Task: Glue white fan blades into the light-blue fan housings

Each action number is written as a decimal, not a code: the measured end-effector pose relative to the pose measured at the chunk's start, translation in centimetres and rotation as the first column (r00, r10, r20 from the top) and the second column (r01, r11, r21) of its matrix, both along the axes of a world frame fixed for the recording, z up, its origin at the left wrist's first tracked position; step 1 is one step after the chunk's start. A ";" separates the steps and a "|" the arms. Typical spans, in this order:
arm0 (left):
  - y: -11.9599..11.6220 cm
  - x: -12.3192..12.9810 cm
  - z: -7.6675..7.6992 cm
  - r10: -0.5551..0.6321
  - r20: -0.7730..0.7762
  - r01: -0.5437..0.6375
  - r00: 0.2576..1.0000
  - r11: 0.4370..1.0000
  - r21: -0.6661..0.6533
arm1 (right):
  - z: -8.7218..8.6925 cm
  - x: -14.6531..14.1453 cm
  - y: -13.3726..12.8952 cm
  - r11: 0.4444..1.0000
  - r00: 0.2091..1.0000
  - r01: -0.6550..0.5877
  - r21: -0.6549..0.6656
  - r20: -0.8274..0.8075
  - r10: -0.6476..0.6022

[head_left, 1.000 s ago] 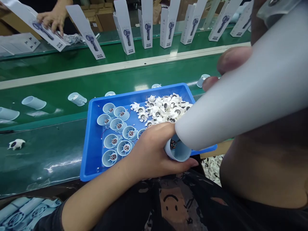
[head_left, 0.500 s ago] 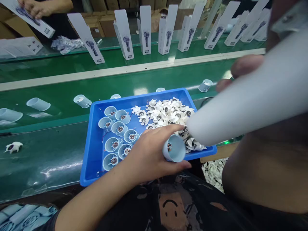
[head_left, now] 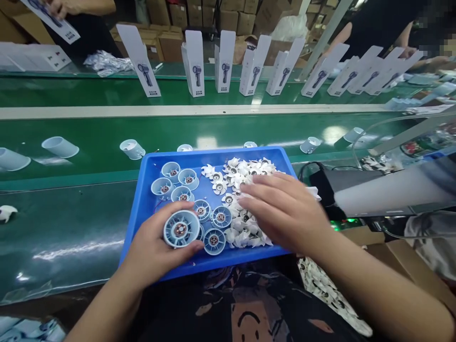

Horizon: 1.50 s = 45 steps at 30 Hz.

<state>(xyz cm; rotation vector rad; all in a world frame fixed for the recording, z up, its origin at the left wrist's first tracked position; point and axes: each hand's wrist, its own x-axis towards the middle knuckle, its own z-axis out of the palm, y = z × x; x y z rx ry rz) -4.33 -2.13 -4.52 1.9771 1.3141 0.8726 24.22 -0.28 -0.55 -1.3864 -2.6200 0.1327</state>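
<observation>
My left hand (head_left: 151, 247) is wrapped round a light-blue fan housing (head_left: 181, 229), whose open ribbed end with a round motor faces up at me. It is above the left part of a blue tray (head_left: 133, 228). Several similar housings (head_left: 221, 217) stand in that side of the tray, some partly behind my left hand. On the tray's right side lies a heap of white fan blades (head_left: 245, 232). Over this heap is my right hand (head_left: 285, 213), fingers stretched out and slightly blurred; nothing shows in it, though its underside is hidden.
Behind the tray, light-blue tubes (head_left: 132, 149) lie spaced along a green conveyor (head_left: 221, 126). White printed boxes (head_left: 195, 71) stand open beyond a pale rail. A pale cylinder (head_left: 377, 190) is at right. More blades (head_left: 331, 294) lie below right. Co-workers' hands (head_left: 62, 7) show at the far side.
My left hand has moved left with the housing, now turned motor end up. My right hand has come down over the blades. The large pale cylinder close to the camera now appears farther right.
</observation>
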 end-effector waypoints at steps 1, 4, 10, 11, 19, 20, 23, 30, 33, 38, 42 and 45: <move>-0.1 0.3 0.2 -0.021 0.006 0.021 1.000 1.000 0.010 | -0.4 -0.6 1.0 0.999 0.997 -0.011 -0.044 0.073 0.015; -0.6 0.0 0.5 -0.030 0.034 0.029 0.999 0.999 0.019 | -1.4 -1.1 3.4 0.986 0.964 0.007 -0.169 0.263 0.038; -1.7 -1.1 -0.1 0.079 0.146 -0.072 0.986 0.996 -0.053 | -2.0 -1.4 3.9 0.964 0.940 0.158 -0.214 0.331 -0.081; -1.8 -0.9 -0.2 0.087 0.160 -0.079 0.983 0.995 -0.060 | -1.9 -1.5 3.7 0.960 0.944 0.184 -0.213 0.311 -0.111; -1.9 1.3 0.7 -0.044 0.003 0.044 0.999 0.996 0.083 | 0.6 -4.3 0.0 0.876 0.961 -0.109 -0.469 -0.274 -0.028; -1.9 1.5 0.8 -0.063 -0.012 0.064 0.998 0.990 0.125 | 0.8 -5.0 -0.6 0.856 0.927 -0.182 -0.484 -0.374 -0.014; -2.0 2.1 0.7 -0.085 -0.070 0.098 0.994 0.972 0.214 | 1.1 -6.9 -2.1 0.920 0.864 -0.221 -0.323 -0.502 0.031; -2.6 2.1 0.7 0.045 -0.067 -0.013 0.997 0.909 0.416 | 0.7 -9.7 -2.2 0.987 0.914 -0.159 0.024 -0.374 0.156; -2.6 1.5 1.0 0.100 -0.081 -0.054 0.992 0.893 0.447 | 0.7 -9.5 -2.0 0.987 0.893 -0.147 0.070 -0.419 0.163; -2.5 1.1 1.4 0.139 -0.111 -0.080 0.984 0.902 0.424 | 0.6 -8.5 -2.7 0.969 0.846 -0.247 -0.006 -0.490 0.212; -1.6 -0.5 1.3 0.103 -0.111 -0.052 0.988 0.917 0.395 | 0.0 -7.7 -2.9 0.976 0.891 -0.208 0.065 -0.400 0.216; 0.2 -4.3 -0.3 0.389 -0.102 -0.348 0.916 0.894 0.283 | 0.1 -5.8 -2.8 0.982 0.890 -0.115 0.150 -0.423 0.169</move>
